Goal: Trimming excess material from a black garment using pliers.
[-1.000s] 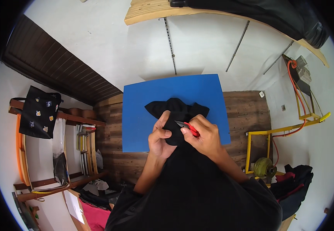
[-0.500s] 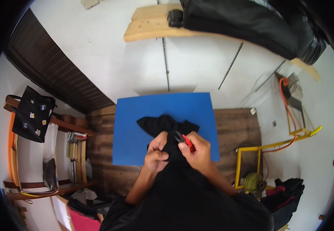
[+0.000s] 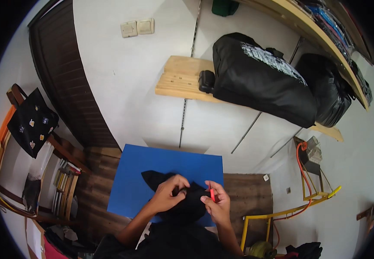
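A piece of black cloth (image 3: 152,178) lies bunched on the blue tabletop (image 3: 131,159), its far left end pointed. My left hand (image 3: 169,194) is closed on the cloth, thumb and fingers pinching a fold of it. On the cloth's right side, my right hand (image 3: 219,206) is closed around small red-handled thread snips (image 3: 212,194). The red handle stands up between the fingers; the blades cannot be made out now. Fingers of my right hand also touch the edge of the cloth.
A wooden shelf (image 3: 182,80) on the far wall carries a large black bag (image 3: 260,82). To the left stand a dark door (image 3: 72,82), a hanging black tote bag (image 3: 34,123) and books (image 3: 64,185). A yellow metal frame (image 3: 264,216) stands at the right.
The view has tilted up, showing more of the wall and shelf. My hands have moved apart; the snips' blades, visible over the cloth before, no longer show, and my left hand grips farther up the cloth.
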The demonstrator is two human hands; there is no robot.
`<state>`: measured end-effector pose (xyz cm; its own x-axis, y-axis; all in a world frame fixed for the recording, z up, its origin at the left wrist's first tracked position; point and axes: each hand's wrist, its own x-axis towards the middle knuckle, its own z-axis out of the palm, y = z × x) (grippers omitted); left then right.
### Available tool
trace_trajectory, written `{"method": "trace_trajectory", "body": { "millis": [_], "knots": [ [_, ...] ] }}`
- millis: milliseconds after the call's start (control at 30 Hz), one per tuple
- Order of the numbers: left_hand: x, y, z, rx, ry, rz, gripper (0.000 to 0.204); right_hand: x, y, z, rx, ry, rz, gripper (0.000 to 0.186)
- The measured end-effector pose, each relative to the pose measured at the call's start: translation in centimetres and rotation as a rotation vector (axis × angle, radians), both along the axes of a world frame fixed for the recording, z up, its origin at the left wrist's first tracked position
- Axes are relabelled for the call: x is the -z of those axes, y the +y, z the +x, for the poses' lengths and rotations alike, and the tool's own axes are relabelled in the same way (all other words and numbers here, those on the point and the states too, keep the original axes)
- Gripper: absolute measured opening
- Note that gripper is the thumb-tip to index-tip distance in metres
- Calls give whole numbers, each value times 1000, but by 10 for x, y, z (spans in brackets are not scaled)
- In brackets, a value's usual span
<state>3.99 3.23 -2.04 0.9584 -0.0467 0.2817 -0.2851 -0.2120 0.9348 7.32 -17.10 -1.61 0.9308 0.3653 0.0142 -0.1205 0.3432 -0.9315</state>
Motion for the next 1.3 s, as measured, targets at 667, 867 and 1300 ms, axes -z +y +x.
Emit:
{"method": "trace_trajectory", "body": {
  "millis": [667, 867, 1300],
  "knots": [
    [70, -53, -2, -75, 668, -503, 70, -8, 5, 34, 281, -91, 61, 27],
    [52, -32, -3, 71, 515, -832, 73, -1, -9, 25, 207, 8, 2, 20],
    [-3, -20, 54, 21, 301, -506, 38, -20, -21, 2, 189, -25, 135, 29]
  ]
}}
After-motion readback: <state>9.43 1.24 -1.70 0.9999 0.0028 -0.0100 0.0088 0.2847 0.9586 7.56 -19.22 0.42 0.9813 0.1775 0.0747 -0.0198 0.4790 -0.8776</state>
